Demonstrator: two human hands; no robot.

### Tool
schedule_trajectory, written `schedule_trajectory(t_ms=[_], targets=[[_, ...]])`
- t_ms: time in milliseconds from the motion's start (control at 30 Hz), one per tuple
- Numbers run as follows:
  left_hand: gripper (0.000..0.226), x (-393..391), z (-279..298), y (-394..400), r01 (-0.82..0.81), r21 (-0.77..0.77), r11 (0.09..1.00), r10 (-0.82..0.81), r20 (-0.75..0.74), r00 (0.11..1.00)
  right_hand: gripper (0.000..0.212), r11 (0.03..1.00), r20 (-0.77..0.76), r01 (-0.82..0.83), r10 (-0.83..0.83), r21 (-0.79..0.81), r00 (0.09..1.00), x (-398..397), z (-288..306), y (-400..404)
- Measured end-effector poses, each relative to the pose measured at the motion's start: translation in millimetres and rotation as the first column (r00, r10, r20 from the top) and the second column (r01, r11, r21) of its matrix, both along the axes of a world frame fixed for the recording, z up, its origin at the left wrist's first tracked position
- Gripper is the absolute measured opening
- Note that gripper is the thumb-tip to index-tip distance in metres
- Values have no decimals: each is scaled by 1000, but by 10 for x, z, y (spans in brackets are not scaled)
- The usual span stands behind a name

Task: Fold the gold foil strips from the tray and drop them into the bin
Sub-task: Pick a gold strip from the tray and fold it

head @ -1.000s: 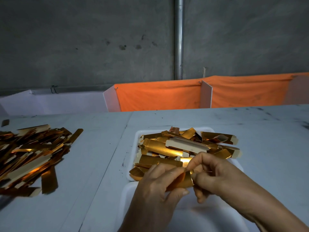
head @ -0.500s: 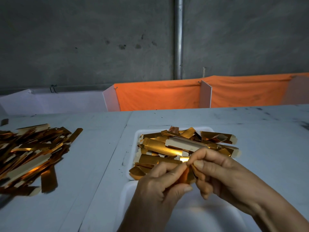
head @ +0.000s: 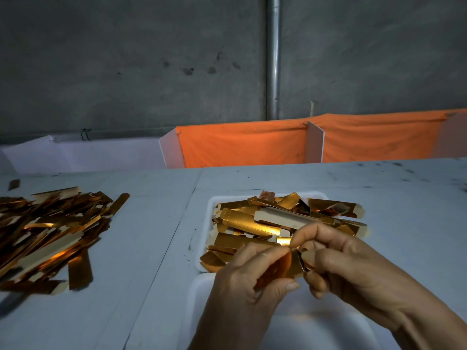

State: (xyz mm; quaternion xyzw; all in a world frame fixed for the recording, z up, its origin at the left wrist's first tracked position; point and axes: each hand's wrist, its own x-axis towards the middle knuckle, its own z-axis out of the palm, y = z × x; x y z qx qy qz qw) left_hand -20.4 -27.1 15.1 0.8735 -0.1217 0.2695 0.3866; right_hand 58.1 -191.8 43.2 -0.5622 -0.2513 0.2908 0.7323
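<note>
Both hands work one gold foil strip [head: 284,267] just above the near edge of a white tray [head: 211,205] heaped with gold foil strips [head: 273,218]. My left hand [head: 247,289] grips the strip's left part between thumb and fingers. My right hand [head: 336,263] pinches its right end, which is bent. A second white tray or bin [head: 199,289] lies right below my hands, and they hide most of it.
A large loose heap of flat gold strips [head: 48,236] covers the table's left side, with one stray piece [head: 14,184] beyond it. Orange cloth bins [head: 242,145] with white dividers line the table's far edge, under a grey wall and a metal pipe [head: 273,56].
The strip has turned between my fingers, and my right hand's fingers have shifted on its right end. Both hands stay over the tray's near edge.
</note>
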Motion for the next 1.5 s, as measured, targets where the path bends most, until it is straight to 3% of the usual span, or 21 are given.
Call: schedule_trajectory(t_ms=[133,233,367,533,700,800,933,1100,1233,1300,1500], targets=[[41,1,1,2,-15,10,1000,14,56,998,13,999,24,41,-40,-25,999,-30,28,13],[39,-11,8,-14,-47,17,999,46,81,996,17,987,149,115,-98,-115,984,-40,29,22],[29,35,0,-25,-131,170,977,91,228,969,15,958,300,214,-150,-192,942,-52,-5,43],[30,45,10,-28,-158,208,965,102,254,962,3,970,271,160,-106,-183,957,-49,9,23],[35,17,12,-54,-130,87,988,111,196,974,9,980,196,94,-59,-175,979,-34,18,-10],[32,26,0,-67,-136,122,983,99,267,959,4,983,194,82,-49,-164,980,-7,7,-12],[25,41,-6,-75,-126,113,986,89,284,955,14,983,234,79,-39,-166,971,11,1,-21],[17,71,-44,-76,-159,240,958,83,300,950,16,968,329,123,-46,-218,943,2,2,-20],[24,70,-26,-66,-179,346,921,86,268,960,17,951,375,162,-54,-264,926,-9,-11,-3],[22,73,-31,-67,-166,320,933,80,265,961,18,953,365,158,-54,-260,929,-11,-8,-15],[25,12,16,-91,-48,-1,999,48,88,995,15,976,298,103,-42,-191,954,-8,51,-51]])
